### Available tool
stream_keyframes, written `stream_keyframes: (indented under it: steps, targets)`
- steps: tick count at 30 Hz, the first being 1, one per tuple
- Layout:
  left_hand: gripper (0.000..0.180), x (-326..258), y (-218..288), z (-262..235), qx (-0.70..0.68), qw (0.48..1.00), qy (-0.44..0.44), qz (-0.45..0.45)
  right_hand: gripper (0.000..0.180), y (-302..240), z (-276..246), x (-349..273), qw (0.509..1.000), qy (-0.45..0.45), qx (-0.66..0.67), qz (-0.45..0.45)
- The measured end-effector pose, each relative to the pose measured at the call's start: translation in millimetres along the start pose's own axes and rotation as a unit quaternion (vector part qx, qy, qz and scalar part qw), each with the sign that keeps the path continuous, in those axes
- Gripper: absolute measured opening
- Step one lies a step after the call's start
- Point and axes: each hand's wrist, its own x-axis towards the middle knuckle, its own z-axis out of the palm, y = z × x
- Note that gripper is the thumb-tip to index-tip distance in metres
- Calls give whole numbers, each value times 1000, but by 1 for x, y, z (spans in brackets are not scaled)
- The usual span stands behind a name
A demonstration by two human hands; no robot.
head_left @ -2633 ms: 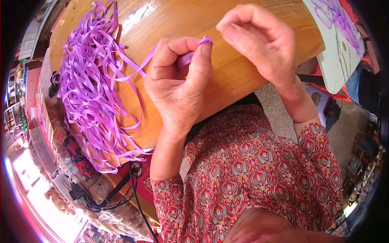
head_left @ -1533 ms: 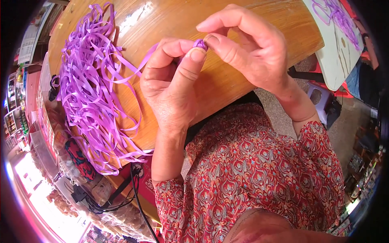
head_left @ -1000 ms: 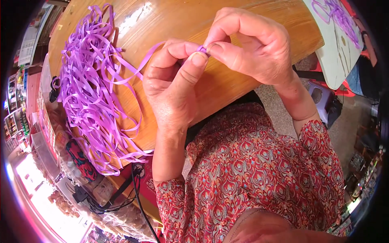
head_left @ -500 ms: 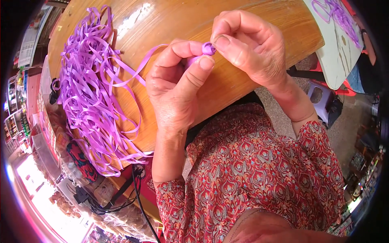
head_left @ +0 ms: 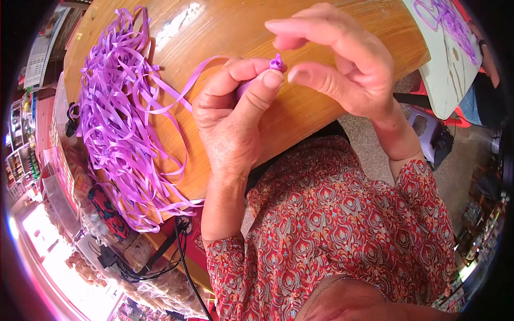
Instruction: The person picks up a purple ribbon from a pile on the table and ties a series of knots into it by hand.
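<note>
A purple ribbon (head_left: 277,63), rolled into a small twisted bud at its end, is pinched between the thumb and index finger of my left hand (head_left: 227,120). From behind that hand the ribbon's tail runs left over the table to a big loose heap of purple ribbon (head_left: 120,115). My right hand (head_left: 342,67) hovers just to the right of the bud, thumb and index finger spread apart with nothing between them. What lies inside my curled left fingers is mostly hidden.
The wooden table (head_left: 300,115) has a curved edge close to my body. Black cables (head_left: 179,251) hang at its lower left. At the upper right a white table (head_left: 447,69) carries another purple ribbon bunch (head_left: 455,32), with a person's arm beside it. A purple stool (head_left: 423,128) stands below.
My right hand has let go of the bud, opened its fingers and moved slightly right. The bud's tip now shows as a twisted point. My left hand has barely moved.
</note>
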Motion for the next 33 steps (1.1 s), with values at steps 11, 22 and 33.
stream_keyframes:
  steps: [11, 22, 33]
  targets:
    - [9, 5, -2, -6, 190, 978, -73, 47, 22, 2, -17, 3, 975, -133, -80, -156]
    - [6, -8, 0, 9, 324, 937, -91, 92, 17, -1, -42, -13, 961, -165, -182, -127]
    - [37, -4, 26, -28, 544, 775, -42, 320, 11, 20, -68, -14, 982, -15, -185, 20]
